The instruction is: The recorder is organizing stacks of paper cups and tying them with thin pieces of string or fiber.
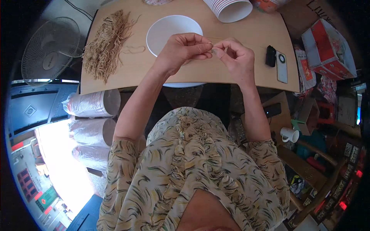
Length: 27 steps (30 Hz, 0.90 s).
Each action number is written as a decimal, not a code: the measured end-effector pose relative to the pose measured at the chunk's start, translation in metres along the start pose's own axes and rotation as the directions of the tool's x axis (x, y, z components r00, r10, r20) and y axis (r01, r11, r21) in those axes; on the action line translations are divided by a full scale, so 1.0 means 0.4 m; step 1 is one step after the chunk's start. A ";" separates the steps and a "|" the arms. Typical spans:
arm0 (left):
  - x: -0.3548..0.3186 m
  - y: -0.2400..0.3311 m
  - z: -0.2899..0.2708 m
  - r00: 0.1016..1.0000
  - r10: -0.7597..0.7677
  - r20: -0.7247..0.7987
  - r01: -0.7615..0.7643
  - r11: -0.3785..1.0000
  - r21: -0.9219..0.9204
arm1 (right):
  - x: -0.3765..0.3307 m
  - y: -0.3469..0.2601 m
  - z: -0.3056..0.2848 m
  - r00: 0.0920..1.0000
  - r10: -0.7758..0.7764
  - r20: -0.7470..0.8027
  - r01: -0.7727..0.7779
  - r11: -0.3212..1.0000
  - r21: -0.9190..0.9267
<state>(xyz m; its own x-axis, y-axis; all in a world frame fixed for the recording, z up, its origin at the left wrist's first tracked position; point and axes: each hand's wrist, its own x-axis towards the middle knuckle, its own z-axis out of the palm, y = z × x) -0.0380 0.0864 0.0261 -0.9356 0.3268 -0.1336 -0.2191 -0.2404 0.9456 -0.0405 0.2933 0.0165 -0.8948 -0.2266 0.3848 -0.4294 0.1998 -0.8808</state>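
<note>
My left hand (pixel 185 50) and my right hand (pixel 237 57) meet above the table, fingertips pinched close together. What they pinch is too small to make out; a thin pale strand seems to show by the fingertips. Just behind my left hand is a round white bowl (pixel 163 32), partly covered by that hand. A heap of tan knotted cords (pixel 103 46) lies at the table's left side, a few loose strands trailing toward the bowl.
On the tan table (pixel 250 73), a stack of paper tubs (pixel 231 10) lies at the back; a phone (pixel 282 71) and a black case (pixel 270 56) lie right. A fan (pixel 50 59) stands left, above bagged tub stacks (pixel 90 104). A mug (pixel 290 134) and red-white box (pixel 327 50) are right.
</note>
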 end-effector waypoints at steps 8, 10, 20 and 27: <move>-0.002 -0.010 0.006 0.997 0.071 -0.011 -0.070 0.996 0.061 | -0.011 0.000 0.005 0.984 0.175 -0.033 -0.175 0.985 0.014; -0.002 -0.013 0.010 0.997 0.066 -0.033 -0.064 0.996 0.055 | -0.012 -0.010 0.006 0.986 0.166 -0.028 -0.166 0.986 0.008; -0.008 -0.030 0.042 0.959 0.269 -0.085 -0.213 0.886 0.411 | -0.008 0.005 0.004 0.903 0.429 0.038 -0.419 0.855 0.305; -0.003 -0.058 0.039 0.943 0.314 -0.111 -0.244 0.878 0.411 | -0.014 0.028 -0.004 0.820 0.548 0.166 -0.540 0.642 0.545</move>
<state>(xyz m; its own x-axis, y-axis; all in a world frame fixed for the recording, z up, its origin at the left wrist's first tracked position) -0.0274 0.1057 0.0089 -0.9818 0.1308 0.1378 0.1495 0.0849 0.9851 -0.0404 0.2982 0.0049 -0.9483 -0.2348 -0.2134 0.2743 -0.2687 -0.9233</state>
